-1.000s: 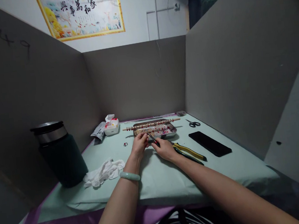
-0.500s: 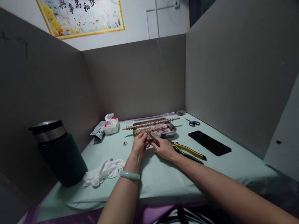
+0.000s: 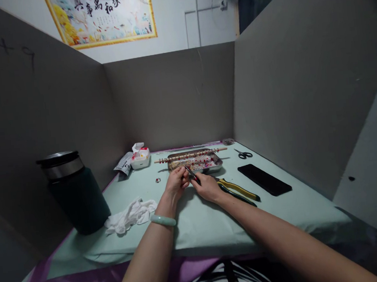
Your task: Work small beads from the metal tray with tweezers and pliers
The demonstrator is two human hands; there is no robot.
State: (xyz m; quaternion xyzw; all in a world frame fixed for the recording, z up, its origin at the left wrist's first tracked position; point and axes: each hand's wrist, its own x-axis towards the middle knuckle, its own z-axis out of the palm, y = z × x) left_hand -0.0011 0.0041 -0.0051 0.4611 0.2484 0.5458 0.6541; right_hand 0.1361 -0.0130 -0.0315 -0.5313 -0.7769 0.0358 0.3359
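Note:
My left hand (image 3: 176,183) is pinched shut on something too small to make out, just in front of a metal tray (image 3: 218,165) filled with small beads. My right hand (image 3: 207,186) is closed round a small dark tool (image 3: 190,173) with a red grip, whose tip points up toward my left fingertips. The two hands nearly touch. A wooden stick strung with beads (image 3: 190,155) lies across the tray's far edge. A pale green bangle (image 3: 163,220) sits on my left wrist.
Yellow-handled pliers (image 3: 239,189) lie right of my right hand, then a black phone (image 3: 264,179) and small scissors (image 3: 243,154). A dark flask (image 3: 73,192) and crumpled white cloth (image 3: 130,215) are at left; a white packet (image 3: 135,159) is behind. Grey partition walls enclose the pale green mat (image 3: 200,225).
Both hands have stayed close together in front of the tray, shifting only slightly. Nothing else on the table has moved.

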